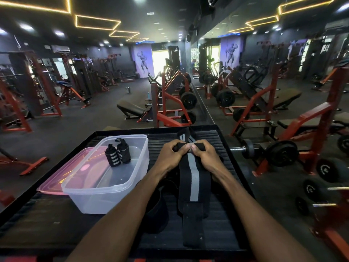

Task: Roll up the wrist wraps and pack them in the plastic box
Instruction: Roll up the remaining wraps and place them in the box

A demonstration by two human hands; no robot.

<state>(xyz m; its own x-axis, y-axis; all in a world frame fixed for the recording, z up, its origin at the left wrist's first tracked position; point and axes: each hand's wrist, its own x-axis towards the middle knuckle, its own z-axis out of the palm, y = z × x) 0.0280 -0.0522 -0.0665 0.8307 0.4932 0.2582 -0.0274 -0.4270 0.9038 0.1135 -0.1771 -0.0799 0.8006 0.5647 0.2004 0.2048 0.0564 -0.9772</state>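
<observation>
Starting the roll on a third wrist wrap, two already packed.

Two rolled wraps (118, 154) are standing in the plastic box (105, 186) at left, its pink lid (54, 188) lying beside it; the left hand (170, 156) and right hand (204, 155) are both pinching the far end of the flat wrist wrap (194, 184) on the black tray (217, 137), thumbs meeting at the fold. Judging from this, keeping the first turn tight and the edges square should be making a neat roll; both forearms are reaching forward, wrists bent down.
</observation>
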